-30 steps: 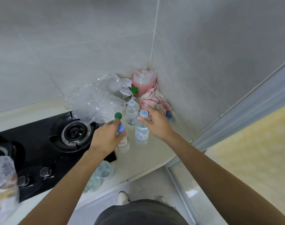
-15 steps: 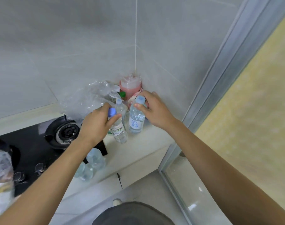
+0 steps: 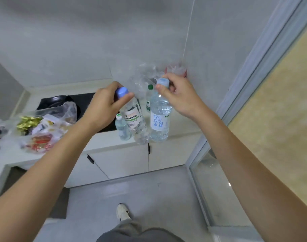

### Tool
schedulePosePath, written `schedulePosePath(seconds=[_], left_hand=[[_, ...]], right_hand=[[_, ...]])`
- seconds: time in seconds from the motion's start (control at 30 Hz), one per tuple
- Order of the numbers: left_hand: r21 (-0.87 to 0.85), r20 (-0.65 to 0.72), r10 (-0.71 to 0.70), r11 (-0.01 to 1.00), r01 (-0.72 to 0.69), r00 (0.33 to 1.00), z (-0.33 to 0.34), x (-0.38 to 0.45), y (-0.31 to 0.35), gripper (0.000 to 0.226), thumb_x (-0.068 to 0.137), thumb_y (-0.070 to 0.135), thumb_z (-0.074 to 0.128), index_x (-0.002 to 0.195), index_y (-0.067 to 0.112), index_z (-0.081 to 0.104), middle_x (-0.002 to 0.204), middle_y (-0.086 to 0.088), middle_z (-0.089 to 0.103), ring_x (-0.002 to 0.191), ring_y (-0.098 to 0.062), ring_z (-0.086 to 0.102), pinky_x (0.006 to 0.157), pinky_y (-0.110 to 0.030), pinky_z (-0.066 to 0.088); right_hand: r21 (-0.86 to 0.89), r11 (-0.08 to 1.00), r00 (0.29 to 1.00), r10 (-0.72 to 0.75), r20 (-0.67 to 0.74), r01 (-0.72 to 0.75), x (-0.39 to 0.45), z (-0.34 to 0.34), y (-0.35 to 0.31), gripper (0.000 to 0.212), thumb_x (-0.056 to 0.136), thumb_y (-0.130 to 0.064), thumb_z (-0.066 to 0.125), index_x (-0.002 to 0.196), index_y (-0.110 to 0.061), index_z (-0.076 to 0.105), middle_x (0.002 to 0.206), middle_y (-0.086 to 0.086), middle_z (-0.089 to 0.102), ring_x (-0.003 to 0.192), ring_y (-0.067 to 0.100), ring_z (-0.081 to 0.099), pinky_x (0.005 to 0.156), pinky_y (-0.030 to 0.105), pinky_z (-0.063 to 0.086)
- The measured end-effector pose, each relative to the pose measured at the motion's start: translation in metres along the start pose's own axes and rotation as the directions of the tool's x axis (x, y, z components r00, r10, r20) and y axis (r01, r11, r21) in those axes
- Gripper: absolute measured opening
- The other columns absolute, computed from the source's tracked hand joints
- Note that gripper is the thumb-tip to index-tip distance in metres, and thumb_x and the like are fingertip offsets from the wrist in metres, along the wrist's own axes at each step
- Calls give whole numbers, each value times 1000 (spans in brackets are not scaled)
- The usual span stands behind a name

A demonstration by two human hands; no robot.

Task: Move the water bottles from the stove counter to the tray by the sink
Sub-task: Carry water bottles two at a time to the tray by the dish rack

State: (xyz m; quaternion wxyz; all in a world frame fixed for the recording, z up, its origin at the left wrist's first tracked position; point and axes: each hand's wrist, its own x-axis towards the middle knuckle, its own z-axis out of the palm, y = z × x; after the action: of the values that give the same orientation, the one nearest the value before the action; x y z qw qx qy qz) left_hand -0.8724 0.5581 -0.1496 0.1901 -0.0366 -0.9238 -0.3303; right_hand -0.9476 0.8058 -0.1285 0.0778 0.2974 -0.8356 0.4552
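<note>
Pink container [image 3: 177, 70] mostly behind right hand [image 3: 180, 96]

White counter [image 3: 103, 145]: small bottle [image 3: 122, 128], snack bags [image 3: 42, 130], stove [image 3: 82, 103].

Both hands [image 3: 103, 105] lifted bottles [image 3: 158, 117] (off counter).

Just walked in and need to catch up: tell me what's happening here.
A person is holding a water bottle in each hand by its blue cap, in front of the stove counter. The left hand grips a clear-labelled bottle, the right hand a blue-labelled one. A green-capped bottle and a small bottle remain on the counter.
</note>
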Motion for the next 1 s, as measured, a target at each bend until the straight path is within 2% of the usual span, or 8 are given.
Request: schedulePosePath(seconds=[0.13, 0.37, 0.53, 0.63, 0.7, 0.8, 0.9, 1.0], left_hand=[[-9, -91, -58, 998, 57, 994, -63, -58, -17, 42, 99, 58, 58, 91, 17, 56, 63, 7, 48, 55, -6, 42, 50, -19, 31], [31, -269, -207, 974, 223, 941, -209, -195, -84, 36, 101, 52, 61, 90, 19, 53, 69, 1, 52, 59, -9, 39, 54, -23, 32], [96, -410, -319, 917, 388, 854, -327, -322, -140, 41, 101, 53, 61, 92, 14, 56, 76, -4, 56, 68, -18, 47, 62, -36, 37], [140, -479, -381, 856, 497, 791, -390, -404, -164, 35, 101, 51, 61, 91, 18, 55, 75, 2, 57, 67, -12, 48, 63, -34, 37], [154, -519, -438, 798, 583, 735, -422, -456, -175, 34, 100, 50, 63, 89, 19, 54, 75, 5, 54, 67, -9, 47, 61, -29, 35], [127, -586, -517, 702, 701, 624, -458, -531, -185, 36, 99, 54, 62, 89, 21, 53, 74, 5, 54, 67, -9, 46, 60, -26, 34], [57, -677, -572, 586, 809, 462, -487, -603, -189, 38, 98, 56, 62, 89, 20, 54, 75, 3, 57, 69, -12, 48, 62, -30, 37], [-37, -762, -579, 486, 873, 290, -511, -667, -188, 34, 96, 54, 66, 88, 23, 55, 74, 3, 59, 66, -12, 46, 62, -33, 38]], right_hand=[[54, 996, 985, -83, 151, 75, -3, 50, -64, 37, 96, -46, 57, 100, -10, 63, 85, 13, 59, 77, 24, 51, 78, 44, 47], [248, 950, 891, -274, 363, 191, -9, 196, -202, 34, 97, -47, 55, 101, -15, 63, 82, -12, 56, 74, 8, 49, 72, 35, 44], [382, 892, 758, -419, 500, 241, -31, 336, -313, 22, 103, -40, 56, 101, -18, 62, 90, -3, 63, 86, 21, 59, 87, 53, 50], [478, 844, 685, -498, 532, 242, -57, 421, -379, 18, 103, -40, 56, 99, -23, 62, 85, 0, 60, 76, 11, 54, 71, 29, 47], [557, 804, 626, -547, 556, 208, -77, 471, -421, 19, 103, -39, 56, 98, -22, 62, 80, -5, 54, 71, 3, 47, 67, 19, 40], [630, 753, 509, -624, 592, 190, -106, 542, -477, 17, 103, -39, 57, 98, -23, 63, 84, -6, 53, 77, 5, 45, 73, 26, 39], [706, 685, 357, -714, 602, 181, -136, 609, -537, 18, 101, -39, 58, 99, -22, 63, 86, 0, 53, 80, 8, 44, 76, 30, 39], [781, 598, 189, -801, 569, 181, -171, 671, -595, 23, 97, -46, 57, 95, -23, 60, 84, -9, 49, 78, 7, 42, 73, 30, 38]])
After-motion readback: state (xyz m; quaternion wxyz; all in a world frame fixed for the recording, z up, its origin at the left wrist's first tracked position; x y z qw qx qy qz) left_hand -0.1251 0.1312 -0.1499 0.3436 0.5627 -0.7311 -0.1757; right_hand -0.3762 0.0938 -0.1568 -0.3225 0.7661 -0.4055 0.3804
